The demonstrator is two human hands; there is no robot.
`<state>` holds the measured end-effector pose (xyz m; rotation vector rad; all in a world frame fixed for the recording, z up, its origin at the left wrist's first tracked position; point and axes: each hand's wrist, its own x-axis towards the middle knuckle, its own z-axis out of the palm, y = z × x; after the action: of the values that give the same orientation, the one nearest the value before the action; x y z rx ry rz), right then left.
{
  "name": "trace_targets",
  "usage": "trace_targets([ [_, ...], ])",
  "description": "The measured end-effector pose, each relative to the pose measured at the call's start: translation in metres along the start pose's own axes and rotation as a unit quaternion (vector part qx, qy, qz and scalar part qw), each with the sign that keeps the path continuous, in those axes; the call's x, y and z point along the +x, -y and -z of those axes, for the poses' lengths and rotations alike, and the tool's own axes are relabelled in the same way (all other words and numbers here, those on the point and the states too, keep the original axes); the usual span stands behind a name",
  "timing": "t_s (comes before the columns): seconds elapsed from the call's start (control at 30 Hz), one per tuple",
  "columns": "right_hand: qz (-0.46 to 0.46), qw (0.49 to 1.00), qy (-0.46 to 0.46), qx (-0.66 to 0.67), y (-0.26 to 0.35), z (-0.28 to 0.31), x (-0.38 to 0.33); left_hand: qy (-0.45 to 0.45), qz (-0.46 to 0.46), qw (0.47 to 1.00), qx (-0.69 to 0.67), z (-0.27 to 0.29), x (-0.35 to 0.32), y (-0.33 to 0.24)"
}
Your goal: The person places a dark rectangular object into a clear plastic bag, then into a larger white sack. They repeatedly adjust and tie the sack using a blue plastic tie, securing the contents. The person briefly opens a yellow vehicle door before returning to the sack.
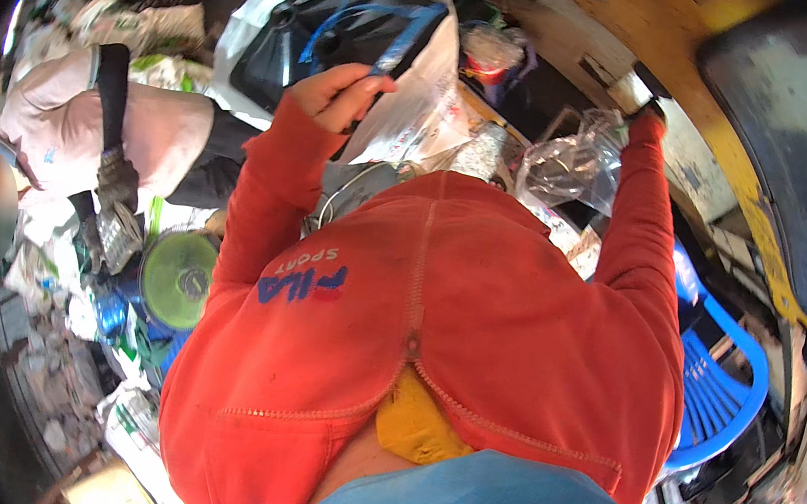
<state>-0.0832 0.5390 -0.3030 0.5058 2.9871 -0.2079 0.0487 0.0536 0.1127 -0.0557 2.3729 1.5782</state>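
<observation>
My left hand [340, 95], bare below a red sleeve, pinches a flat blue strip [409, 39] between thumb and fingers. Thin blue strands run from that strip over black plastic pieces [283, 46] inside an open white sack [239, 35]. My right arm reaches out to the far right, where my right hand [651, 111] is small and dark; its fingers cannot be made out. Just beside that hand lies crumpled clear plastic [575, 167]. Whether the hand touches it I cannot tell.
A co-worker [117, 126] with dark gloves bends over at the left, beside a round green lid-like disc [179, 275]. Heaps of plastic bags [144, 24] lie behind. A blue plastic chair [719, 392] stands at the right, below a yellow-framed panel [794, 109].
</observation>
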Motion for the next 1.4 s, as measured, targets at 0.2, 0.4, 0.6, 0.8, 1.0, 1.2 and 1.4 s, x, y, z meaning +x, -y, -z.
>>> trace_targets([
  [0.2,-0.23,0.726,-0.128,0.636,0.077,0.079,-0.036,0.077,-0.072,0.981,0.165,0.003,-0.004,-0.003],
  [0.4,0.465,0.623,0.05,0.627,0.247,0.241,-0.208,0.109,-0.142,0.964,0.199,0.007,0.007,-0.009],
  [0.6,0.333,0.626,0.203,0.675,0.265,0.313,-0.227,-0.075,-0.142,0.977,0.14,0.118,-0.005,-0.009],
  [0.8,0.2,0.661,0.238,0.683,0.233,0.298,-0.197,-0.141,-0.223,0.962,0.075,0.197,0.018,0.025],
  [1.0,0.095,0.681,0.164,0.708,0.235,0.287,-0.195,-0.144,-0.202,0.964,0.094,0.231,0.056,0.052],
  [1.2,0.055,0.608,0.091,0.787,0.238,0.279,-0.204,-0.122,-0.05,0.939,0.318,0.241,0.095,0.059],
  [1.4,0.267,0.714,0.022,0.647,0.282,0.3,-0.229,-0.138,-0.403,0.857,0.291,0.106,0.087,0.004],
])
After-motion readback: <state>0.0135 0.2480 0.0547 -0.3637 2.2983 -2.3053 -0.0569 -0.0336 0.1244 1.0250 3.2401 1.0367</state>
